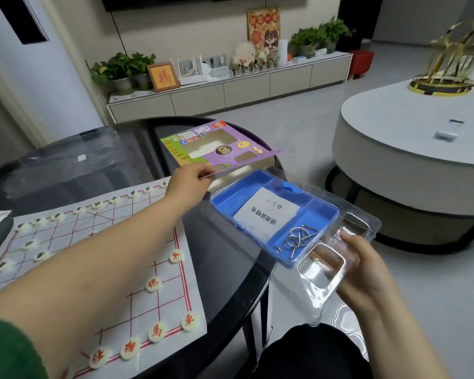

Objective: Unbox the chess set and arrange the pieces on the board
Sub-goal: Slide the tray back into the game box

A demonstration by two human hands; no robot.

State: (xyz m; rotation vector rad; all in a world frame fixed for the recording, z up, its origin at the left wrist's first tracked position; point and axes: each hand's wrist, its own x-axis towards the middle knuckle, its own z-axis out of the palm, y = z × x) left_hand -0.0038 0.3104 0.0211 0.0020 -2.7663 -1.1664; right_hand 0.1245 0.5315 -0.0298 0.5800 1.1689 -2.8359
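Note:
A white paper chess board (74,242) with red lines lies on the dark glass table (225,255). Round white pieces with red characters (153,283) and dark characters (29,244) stand along its edges. My left hand (190,180) pinches the near edge of a purple and green cardboard box (216,146) with cut-out windows, held over the table's far side. My right hand (364,269) grips a clear plastic blister tray (323,269) from below. In it sits a blue tray (309,212) with a white instruction leaflet (268,209) and metal wire rings (298,237).
A clear plastic lid or bag (66,157) lies on the table's far left. A round grey-white coffee table (411,138) with a gold ornament stands to the right. A low TV cabinet with plants (230,88) runs along the far wall. My dark-clothed knee (312,354) is below.

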